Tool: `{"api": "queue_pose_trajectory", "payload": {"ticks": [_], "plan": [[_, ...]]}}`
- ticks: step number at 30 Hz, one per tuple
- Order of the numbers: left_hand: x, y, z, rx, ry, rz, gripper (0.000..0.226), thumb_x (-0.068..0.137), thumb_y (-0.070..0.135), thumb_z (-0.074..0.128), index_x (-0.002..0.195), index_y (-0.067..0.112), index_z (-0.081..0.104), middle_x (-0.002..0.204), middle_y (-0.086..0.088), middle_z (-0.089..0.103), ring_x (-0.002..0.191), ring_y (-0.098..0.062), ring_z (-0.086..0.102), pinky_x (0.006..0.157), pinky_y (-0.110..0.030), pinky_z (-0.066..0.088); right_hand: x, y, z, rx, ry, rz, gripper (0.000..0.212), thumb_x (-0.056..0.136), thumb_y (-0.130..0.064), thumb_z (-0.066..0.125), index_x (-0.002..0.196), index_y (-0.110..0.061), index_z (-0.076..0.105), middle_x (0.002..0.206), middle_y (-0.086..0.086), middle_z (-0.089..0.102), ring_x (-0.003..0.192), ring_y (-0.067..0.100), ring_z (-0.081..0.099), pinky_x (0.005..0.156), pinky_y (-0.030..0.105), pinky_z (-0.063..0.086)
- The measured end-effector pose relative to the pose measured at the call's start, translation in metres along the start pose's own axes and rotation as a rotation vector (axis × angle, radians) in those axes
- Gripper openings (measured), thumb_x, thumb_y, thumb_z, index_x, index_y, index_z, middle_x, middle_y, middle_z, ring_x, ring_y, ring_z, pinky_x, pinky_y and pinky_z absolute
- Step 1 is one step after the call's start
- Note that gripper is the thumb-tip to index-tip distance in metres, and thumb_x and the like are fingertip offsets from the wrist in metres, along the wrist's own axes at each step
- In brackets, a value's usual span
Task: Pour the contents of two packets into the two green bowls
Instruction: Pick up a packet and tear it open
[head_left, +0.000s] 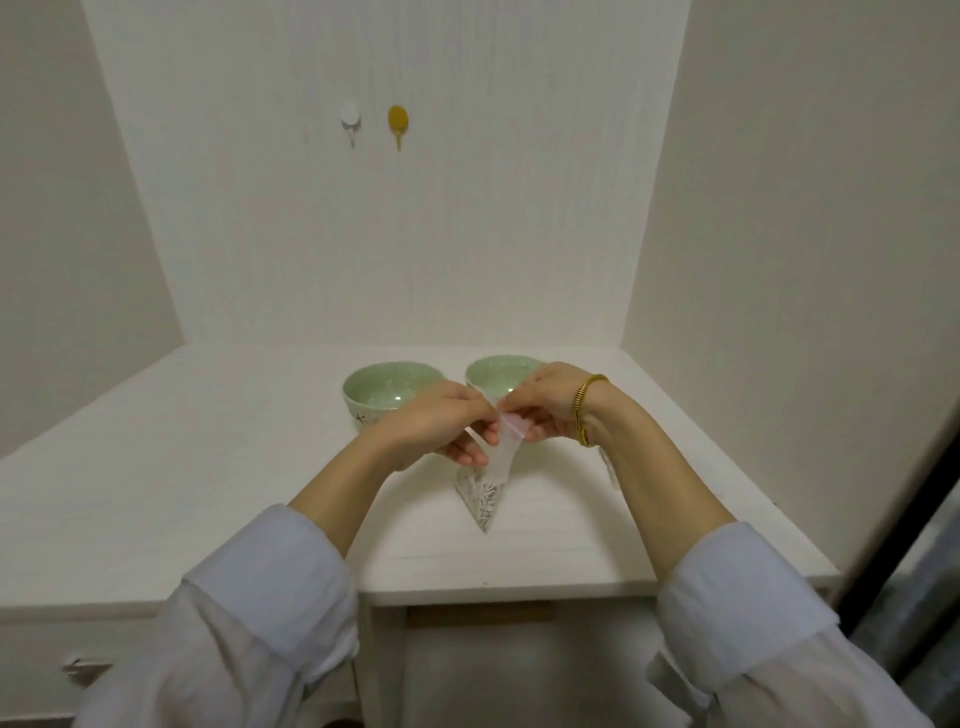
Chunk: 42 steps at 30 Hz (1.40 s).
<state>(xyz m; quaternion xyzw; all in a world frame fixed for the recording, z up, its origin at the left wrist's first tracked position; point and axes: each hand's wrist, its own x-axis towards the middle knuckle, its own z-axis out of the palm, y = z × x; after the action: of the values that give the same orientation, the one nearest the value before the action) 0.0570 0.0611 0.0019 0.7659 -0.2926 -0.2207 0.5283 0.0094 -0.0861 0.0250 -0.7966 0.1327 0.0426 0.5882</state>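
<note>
Between your left hand & right hand, both pinched shut on its top, packet hangs point-down, just short of bowls.

two pale green bowls, left bowl and right bowl side by side, clear packet held up in front, pointed corner down

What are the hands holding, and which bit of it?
Both hands hold one clear packet by its top edge. The left hand and right hand pinch it there, and its pointed bottom hangs down over the table.
</note>
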Motion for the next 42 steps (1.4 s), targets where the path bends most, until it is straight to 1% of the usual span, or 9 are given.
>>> {"api": "queue_pose_trajectory", "payload": {"ticks": [3, 8, 14, 21, 26, 33, 36, 40, 42], "plan": [[0.003, -0.002, 0.002, -0.077, -0.003, -0.019, 0.022, 0.089, 0.024, 0.052, 0.074, 0.009, 0.059, 0.061, 0.001, 0.06, 0.047, -0.014, 0.059, 0.049, -0.022, 0.049, -0.001, 0.012, 0.001, 0.202, -0.106, 0.03, 0.023, 0.089, -0.01, 0.057, 0.066, -0.008, 0.059, 0.041, -0.004, 0.055, 0.034, 0.003, 0.049, 0.038, 0.009, 0.045], [0.009, -0.011, 0.008, -0.297, 0.0, -0.114, 0.037, 0.09, 0.028, 0.048, 0.056, 0.013, 0.047, 0.053, -0.003, 0.056, 0.043, -0.016, 0.056, 0.044, -0.022, 0.048, 0.004, 0.03, 0.007, 0.363, -0.201, 0.004, 0.02, 0.092, -0.016, 0.052, 0.076, -0.008, 0.06, 0.064, 0.004, 0.046, 0.031, 0.003, 0.047, 0.036, 0.008, 0.043], [0.013, -0.02, 0.013, -0.542, -0.103, -0.18, 0.041, 0.089, 0.03, 0.048, 0.051, 0.014, 0.044, 0.048, -0.001, 0.052, 0.041, -0.014, 0.055, 0.04, -0.018, 0.046, 0.006, 0.035, 0.01, 0.472, -0.251, 0.006, 0.024, 0.094, -0.013, 0.049, 0.075, -0.004, 0.062, 0.048, 0.0, 0.064, 0.032, 0.003, 0.054, 0.036, 0.008, 0.044], [0.018, -0.023, 0.017, -0.588, -0.103, -0.115, 0.052, 0.094, 0.029, 0.039, 0.045, 0.015, 0.052, 0.048, -0.001, 0.051, 0.04, -0.012, 0.053, 0.039, -0.019, 0.047, 0.009, 0.041, 0.009, 0.575, -0.25, -0.026, 0.024, 0.092, -0.013, 0.05, 0.077, -0.002, 0.064, 0.051, 0.001, 0.063, 0.039, 0.003, 0.057, 0.039, 0.009, 0.047], [0.017, -0.022, 0.016, -0.549, -0.097, -0.125, 0.036, 0.085, 0.018, 0.042, 0.049, 0.013, 0.049, 0.056, -0.004, 0.051, 0.041, -0.012, 0.052, 0.041, -0.02, 0.048, 0.009, 0.042, 0.009, 0.645, -0.238, -0.003, 0.021, 0.091, -0.01, 0.051, 0.078, 0.001, 0.063, 0.048, 0.0, 0.063, 0.038, 0.004, 0.057, 0.039, 0.01, 0.047], [0.014, -0.01, 0.017, -0.239, -0.035, -0.145, 0.023, 0.078, 0.01, 0.039, 0.058, 0.008, 0.052, 0.057, -0.006, 0.046, 0.035, -0.012, 0.048, 0.037, -0.02, 0.046, 0.01, 0.033, 0.015, 0.425, -0.091, -0.045, 0.021, 0.086, -0.004, 0.047, 0.067, -0.002, 0.055, 0.043, 0.0, 0.055, 0.034, 0.008, 0.055, 0.034, 0.015, 0.044], [0.014, -0.007, 0.021, -0.149, 0.025, -0.091, 0.03, 0.079, 0.008, 0.041, 0.051, 0.01, 0.051, 0.049, -0.003, 0.046, 0.034, -0.01, 0.048, 0.036, -0.019, 0.045, 0.009, 0.028, 0.019, 0.243, 0.003, -0.064, 0.025, 0.085, -0.005, 0.04, 0.062, -0.003, 0.051, 0.044, 0.004, 0.052, 0.032, 0.011, 0.053, 0.034, 0.016, 0.044], [0.015, -0.01, 0.022, -0.139, 0.058, -0.038, 0.054, 0.084, 0.01, 0.04, 0.032, 0.015, 0.056, 0.038, 0.006, 0.048, 0.036, -0.007, 0.049, 0.038, -0.02, 0.045, 0.008, 0.023, 0.023, 0.026, 0.032, -0.057, 0.04, 0.096, -0.027, 0.039, 0.067, -0.004, 0.054, 0.052, 0.007, 0.046, 0.036, 0.014, 0.056, 0.038, 0.019, 0.048], [0.015, -0.01, 0.021, -0.13, 0.063, -0.027, 0.052, 0.083, 0.011, 0.04, 0.035, 0.016, 0.058, 0.039, 0.006, 0.047, 0.036, -0.007, 0.047, 0.039, -0.019, 0.044, 0.007, 0.022, 0.023, -0.018, 0.021, -0.096, 0.04, 0.098, -0.023, 0.036, 0.066, -0.006, 0.054, 0.053, 0.006, 0.044, 0.038, 0.013, 0.054, 0.041, 0.021, 0.049]]}}
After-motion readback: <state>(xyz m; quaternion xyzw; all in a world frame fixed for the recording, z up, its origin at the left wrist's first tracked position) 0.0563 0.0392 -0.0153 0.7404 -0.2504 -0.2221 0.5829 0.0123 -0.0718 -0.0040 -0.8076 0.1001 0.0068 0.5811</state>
